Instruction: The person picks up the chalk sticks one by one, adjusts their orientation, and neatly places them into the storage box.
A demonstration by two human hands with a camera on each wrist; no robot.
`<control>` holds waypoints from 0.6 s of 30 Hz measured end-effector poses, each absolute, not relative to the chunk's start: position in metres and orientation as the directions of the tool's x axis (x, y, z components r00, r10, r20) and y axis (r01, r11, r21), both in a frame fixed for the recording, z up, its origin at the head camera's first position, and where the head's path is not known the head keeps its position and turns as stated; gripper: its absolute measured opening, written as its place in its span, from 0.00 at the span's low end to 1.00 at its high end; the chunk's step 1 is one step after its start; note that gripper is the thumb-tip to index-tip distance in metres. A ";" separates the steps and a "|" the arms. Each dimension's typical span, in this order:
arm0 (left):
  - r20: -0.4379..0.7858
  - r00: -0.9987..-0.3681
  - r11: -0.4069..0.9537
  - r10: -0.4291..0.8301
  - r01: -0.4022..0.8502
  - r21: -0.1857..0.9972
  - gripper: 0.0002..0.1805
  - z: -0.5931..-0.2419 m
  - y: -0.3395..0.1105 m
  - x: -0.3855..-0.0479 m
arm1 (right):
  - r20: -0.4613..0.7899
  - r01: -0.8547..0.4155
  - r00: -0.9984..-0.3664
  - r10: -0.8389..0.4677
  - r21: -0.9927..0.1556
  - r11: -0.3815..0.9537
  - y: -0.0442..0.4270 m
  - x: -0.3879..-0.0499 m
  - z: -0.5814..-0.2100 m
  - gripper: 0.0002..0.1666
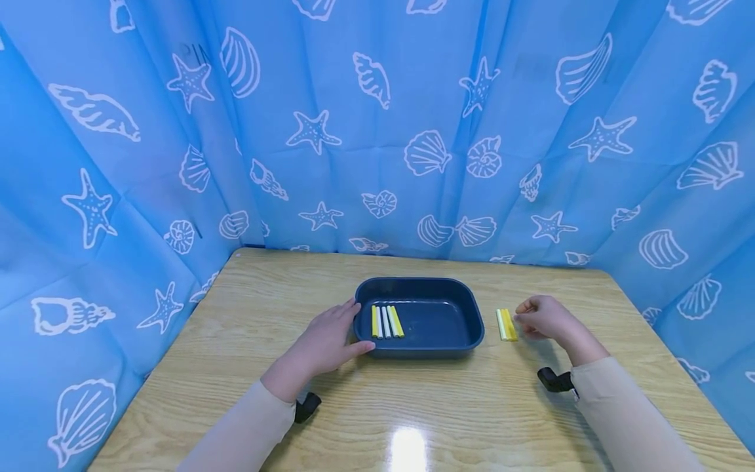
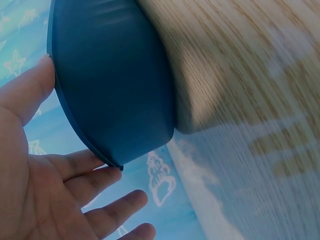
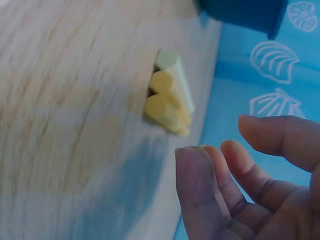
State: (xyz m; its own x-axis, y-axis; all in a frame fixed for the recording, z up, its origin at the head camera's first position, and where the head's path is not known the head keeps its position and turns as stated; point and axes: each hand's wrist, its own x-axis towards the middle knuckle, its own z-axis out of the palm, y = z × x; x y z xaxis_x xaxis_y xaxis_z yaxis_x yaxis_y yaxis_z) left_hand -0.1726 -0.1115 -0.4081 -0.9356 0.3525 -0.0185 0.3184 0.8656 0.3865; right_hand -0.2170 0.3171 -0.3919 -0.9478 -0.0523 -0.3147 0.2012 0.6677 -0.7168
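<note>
A dark blue rectangular tray [image 1: 420, 349] sits on the table. My left hand [image 1: 332, 339] rests at its left end, with the thumb and some fingers touching the rim; in the left wrist view, those fingers [image 2: 102, 182] look fairly straight. Inside the tray, several yellow and white chalk sticks [image 1: 387, 322] lie side by side at the left. To the right of the tray, one whitish and two yellow chalk sticks [image 3: 171, 92] lie together on the tabletop. Just right of them is my right hand [image 1: 548, 321], fingers loosely bent with nothing between them.
The wooden table [image 1: 248, 328] runs back to a blue curtain [image 1: 354, 183] printed with white shells and starfish, which also hangs along both sides. Dark wrist-worn devices [image 1: 554, 380] stick out beside each wrist. A bright light reflection lies near the front of the table.
</note>
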 end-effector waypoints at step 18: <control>-0.028 -0.940 0.872 0.339 0.303 0.386 0.48 -0.408 -0.111 -0.173 | -0.423 0.336 -0.906 -0.013 -0.736 0.587 0.319 -0.238 -0.413 0.17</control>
State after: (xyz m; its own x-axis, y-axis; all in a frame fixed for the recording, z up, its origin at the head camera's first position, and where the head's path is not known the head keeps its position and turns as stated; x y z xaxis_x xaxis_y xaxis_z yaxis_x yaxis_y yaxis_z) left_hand -0.1732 -0.1105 -0.4077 -0.9404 0.3389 -0.0276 0.3028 0.8716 0.3856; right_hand -0.2381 0.3188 -0.4129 -0.9059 -0.0131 -0.4232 0.3356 0.5874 -0.7364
